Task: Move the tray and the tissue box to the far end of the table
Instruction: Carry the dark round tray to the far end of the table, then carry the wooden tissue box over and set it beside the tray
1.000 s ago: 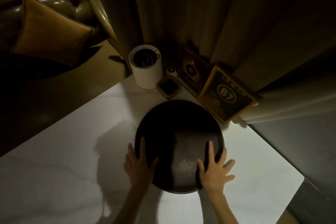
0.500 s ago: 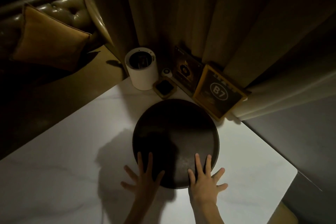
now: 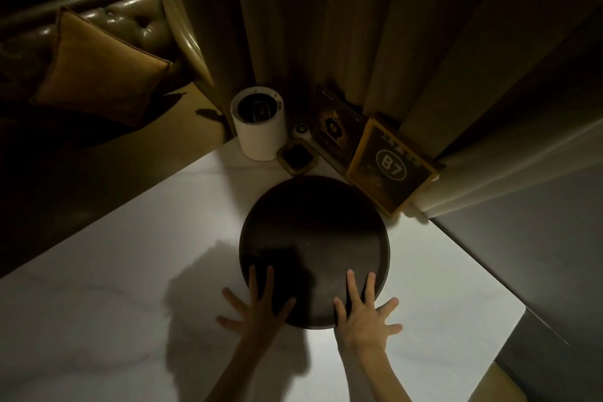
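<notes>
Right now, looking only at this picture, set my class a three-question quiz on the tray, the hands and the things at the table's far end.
1. True or false: both hands lie flat with spread fingers on the near edge of the tray.
2. Which marking is on the framed sign: A) B7 B) C3 C) A1?
3. What stands left of the small dish: a white ____?

Key
1. True: the left hand and right hand rest open.
2. A
3. cylinder

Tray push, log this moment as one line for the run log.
stage: tray at far end, near B7 sign | left hand flat on near rim | right hand flat on near rim | tissue box: not seen
</notes>
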Action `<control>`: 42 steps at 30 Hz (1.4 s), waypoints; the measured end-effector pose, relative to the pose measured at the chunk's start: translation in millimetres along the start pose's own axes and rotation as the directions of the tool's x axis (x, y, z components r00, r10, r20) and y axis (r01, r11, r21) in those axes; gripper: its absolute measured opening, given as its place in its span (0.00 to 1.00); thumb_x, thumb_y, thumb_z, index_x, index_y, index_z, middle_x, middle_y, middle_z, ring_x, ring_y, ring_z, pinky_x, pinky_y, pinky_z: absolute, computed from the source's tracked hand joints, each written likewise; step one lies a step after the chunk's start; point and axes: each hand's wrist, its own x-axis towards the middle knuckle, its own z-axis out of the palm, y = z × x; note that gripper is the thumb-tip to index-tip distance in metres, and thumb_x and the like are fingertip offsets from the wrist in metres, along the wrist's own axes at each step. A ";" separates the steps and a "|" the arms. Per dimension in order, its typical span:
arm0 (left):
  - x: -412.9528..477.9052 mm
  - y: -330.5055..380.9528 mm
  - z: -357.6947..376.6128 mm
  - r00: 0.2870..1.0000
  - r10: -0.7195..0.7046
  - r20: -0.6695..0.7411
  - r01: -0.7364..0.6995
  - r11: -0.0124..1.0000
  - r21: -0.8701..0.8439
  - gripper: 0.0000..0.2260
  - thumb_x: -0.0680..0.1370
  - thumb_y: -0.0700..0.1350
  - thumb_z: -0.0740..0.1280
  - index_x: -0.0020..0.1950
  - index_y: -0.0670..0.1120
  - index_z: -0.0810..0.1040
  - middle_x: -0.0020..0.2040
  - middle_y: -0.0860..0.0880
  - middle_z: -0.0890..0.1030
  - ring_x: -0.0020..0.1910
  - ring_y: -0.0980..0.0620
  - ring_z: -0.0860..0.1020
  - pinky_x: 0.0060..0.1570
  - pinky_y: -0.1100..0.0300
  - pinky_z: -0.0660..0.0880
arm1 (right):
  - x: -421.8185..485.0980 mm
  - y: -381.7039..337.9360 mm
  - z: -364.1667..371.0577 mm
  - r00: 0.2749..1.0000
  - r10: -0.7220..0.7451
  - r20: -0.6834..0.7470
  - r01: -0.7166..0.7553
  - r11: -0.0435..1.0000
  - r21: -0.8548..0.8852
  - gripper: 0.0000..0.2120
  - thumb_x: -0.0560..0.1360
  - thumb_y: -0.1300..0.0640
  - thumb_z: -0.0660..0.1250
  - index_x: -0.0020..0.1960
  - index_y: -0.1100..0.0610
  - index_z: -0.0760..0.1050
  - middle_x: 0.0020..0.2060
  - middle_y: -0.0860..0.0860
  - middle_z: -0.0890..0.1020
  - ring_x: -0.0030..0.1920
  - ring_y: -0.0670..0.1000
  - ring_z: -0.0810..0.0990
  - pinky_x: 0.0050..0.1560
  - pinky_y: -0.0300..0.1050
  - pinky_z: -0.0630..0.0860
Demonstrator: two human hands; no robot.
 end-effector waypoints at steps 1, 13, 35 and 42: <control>0.1 0.2 -0.5 1.000 -0.007 0.004 0.007 1.000 -0.006 0.49 0.51 0.84 0.36 0.70 0.70 0.31 0.78 0.58 0.34 0.74 0.29 0.35 0.63 0.20 0.45 | -2.3 1.4 -1.7 1.000 -0.013 0.007 0.013 1.000 0.025 0.37 0.77 0.31 0.48 0.71 0.34 0.24 0.79 0.48 0.35 0.75 0.72 0.43 0.67 0.74 0.62; -2.9 0.7 -15.6 0.981 0.044 0.189 -0.063 0.993 0.098 0.53 0.57 0.77 0.66 0.70 0.73 0.32 0.75 0.57 0.27 0.71 0.26 0.30 0.62 0.20 0.46 | -11.1 17.0 -0.8 0.991 -0.135 0.016 0.136 0.985 -0.106 0.42 0.64 0.18 0.42 0.75 0.30 0.35 0.80 0.50 0.35 0.74 0.74 0.42 0.66 0.74 0.62; -3.8 -10.9 -37.3 0.972 0.128 0.199 -0.137 0.990 0.032 0.47 0.62 0.67 0.72 0.71 0.74 0.43 0.79 0.57 0.39 0.77 0.34 0.42 0.69 0.27 0.40 | -7.8 20.6 -3.5 0.988 -0.129 0.083 0.131 0.991 -0.013 0.36 0.70 0.24 0.48 0.74 0.28 0.40 0.79 0.46 0.37 0.74 0.73 0.42 0.67 0.76 0.56; -57.2 -37.1 -109.2 0.981 0.193 -0.007 -0.193 0.980 -0.050 0.24 0.75 0.52 0.69 0.71 0.55 0.69 0.69 0.52 0.74 0.65 0.50 0.76 0.65 0.57 0.70 | -19.3 7.0 -53.6 0.997 -0.071 -0.010 0.071 0.975 0.209 0.24 0.80 0.41 0.51 0.65 0.53 0.75 0.69 0.56 0.71 0.70 0.63 0.65 0.66 0.62 0.69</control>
